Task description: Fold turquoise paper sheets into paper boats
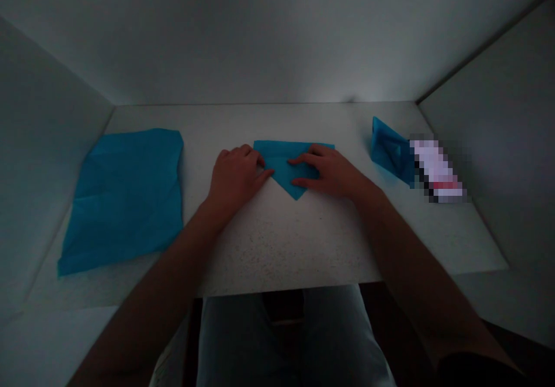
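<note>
A blue paper napkin folded into a downward-pointing triangle [284, 159] lies at the middle of the white table [277, 237]. My left hand [236, 176] rests at its left edge, fingers curled, with a fingertip pressing the paper. On the triangle's right half lies my right hand [332, 173], fingers stretched flat across the fold. The light is dim.
A stack of flat blue napkins [125, 196] lies at the left. A folded blue napkin shape [390, 150] stands at the right, beside a blurred white object [436, 170]. White walls enclose the table on three sides. My lap shows below the front edge.
</note>
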{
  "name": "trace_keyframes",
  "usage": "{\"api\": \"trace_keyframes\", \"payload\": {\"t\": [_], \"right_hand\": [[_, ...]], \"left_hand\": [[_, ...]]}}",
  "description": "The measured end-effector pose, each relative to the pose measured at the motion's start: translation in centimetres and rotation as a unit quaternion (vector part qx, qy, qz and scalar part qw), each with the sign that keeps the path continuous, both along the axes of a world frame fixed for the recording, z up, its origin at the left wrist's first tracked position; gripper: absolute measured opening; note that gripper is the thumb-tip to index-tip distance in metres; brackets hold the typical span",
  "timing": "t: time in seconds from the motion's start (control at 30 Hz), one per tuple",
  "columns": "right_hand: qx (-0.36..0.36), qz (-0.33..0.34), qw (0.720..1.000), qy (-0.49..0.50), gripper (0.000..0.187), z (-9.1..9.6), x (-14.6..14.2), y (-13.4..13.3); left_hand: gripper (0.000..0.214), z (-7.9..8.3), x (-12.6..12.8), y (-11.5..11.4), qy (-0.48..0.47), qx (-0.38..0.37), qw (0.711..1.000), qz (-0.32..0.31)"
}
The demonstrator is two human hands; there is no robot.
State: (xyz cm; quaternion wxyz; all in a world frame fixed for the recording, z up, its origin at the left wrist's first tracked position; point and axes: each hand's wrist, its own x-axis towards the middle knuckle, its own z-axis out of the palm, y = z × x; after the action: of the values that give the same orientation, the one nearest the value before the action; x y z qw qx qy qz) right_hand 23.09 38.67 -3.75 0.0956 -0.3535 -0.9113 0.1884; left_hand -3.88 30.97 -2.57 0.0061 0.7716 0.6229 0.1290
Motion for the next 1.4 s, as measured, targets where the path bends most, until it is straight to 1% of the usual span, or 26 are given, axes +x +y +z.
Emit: {"api": "trace_keyframes", "payload": {"t": [0.07,0.17,0.27,0.37,0.5,0.57,0.67,0.77,0.87,0.93,1.03,1.1,1.13,1.17,1.2,1.3,1.33,1.4], "right_hand": [[0.009,-0.025,1.000,-0.005,0.056,0.1,-0.2,-0.2],[0.016,-0.047,0.999,-0.010,0.057,0.2,-0.4,-0.4],[0.010,-0.041,0.999,-0.008,0.057,0.2,-0.6,-0.6],[-0.018,-0.023,1.000,0.004,0.056,0.1,-0.6,-0.5],[-0.031,-0.003,0.999,0.013,0.056,0.1,-0.7,-0.5],[-0.024,-0.002,1.000,0.010,0.056,0.1,-0.7,-0.5],[-0.015,-0.003,1.000,0.008,0.056,0.1,-0.8,-0.6],[-0.013,0.005,1.000,0.016,0.058,0.1,-0.6,-0.6],[-0.011,0.010,1.000,0.022,0.064,0.0,-0.4,-0.5],[-0.018,0.010,0.999,0.031,0.065,0.0,-0.3,-0.4],[-0.064,0.036,0.995,0.067,0.053,0.1,-0.3,-0.3],[-0.102,0.064,0.988,0.098,0.045,0.3,-0.3,-0.2],[-0.105,0.067,0.986,0.113,0.043,0.3,-0.2,-0.2],[-0.094,0.057,0.986,0.125,0.043,0.4,-0.1,-0.1],[-0.069,0.032,0.988,0.134,0.045,0.4,0.0,0.0],[0.029,-0.071,0.990,0.121,0.049,0.4,0.7,0.5],[0.048,-0.093,0.989,0.106,0.047,0.4,1.0,0.6],[0.057,-0.105,0.990,0.076,0.042,0.4,1.3,0.9]], "left_hand": [[0.030,0.2,0.6,-0.3,0.002,0.003,1.000,0.003],[0.044,0.3,1.5,-0.9,-0.013,-0.008,1.000,-0.005],[0.052,0.1,2.1,-1.2,-0.028,-0.012,0.999,-0.013],[0.058,-0.5,2.4,-1.6,-0.035,-0.007,0.999,-0.014],[0.077,-1.1,2.7,-1.9,-0.049,-0.004,0.999,-0.013],[0.088,-1.1,3.0,-2.1,-0.039,-0.017,0.999,-0.008],[0.103,-0.7,3.5,-2.3,0.009,-0.064,0.998,0.019],[0.110,-0.1,3.9,-2.4,0.046,-0.108,0.992,0.038],[0.116,0.1,4.1,-2.4,0.045,-0.122,0.991,0.041],[0.118,0.0,4.2,-2.4,0.040,-0.125,0.990,0.043],[0.112,-0.3,4.0,-2.3,0.029,-0.114,0.992,0.052],[0.099,-0.5,3.6,-2.1,0.014,-0.096,0.994,0.060],[0.093,-0.5,3.4,-2.0,0.005,-0.087,0.994,0.061],[0.086,-0.5,3.2,-1.9,-0.006,-0.079,0.995,0.059],[0.082,-0.5,3.0,-1.8,-0.016,-0.072,0.996,0.057],[0.074,-0.3,2.5,-1.6,-0.032,-0.051,0.997,0.049],[0.072,-0.2,2.5,-1.6,-0.032,-0.045,0.997,0.048],[0.065,-0.1,2.6,-1.5,-0.026,-0.043,0.998,0.049]]}}
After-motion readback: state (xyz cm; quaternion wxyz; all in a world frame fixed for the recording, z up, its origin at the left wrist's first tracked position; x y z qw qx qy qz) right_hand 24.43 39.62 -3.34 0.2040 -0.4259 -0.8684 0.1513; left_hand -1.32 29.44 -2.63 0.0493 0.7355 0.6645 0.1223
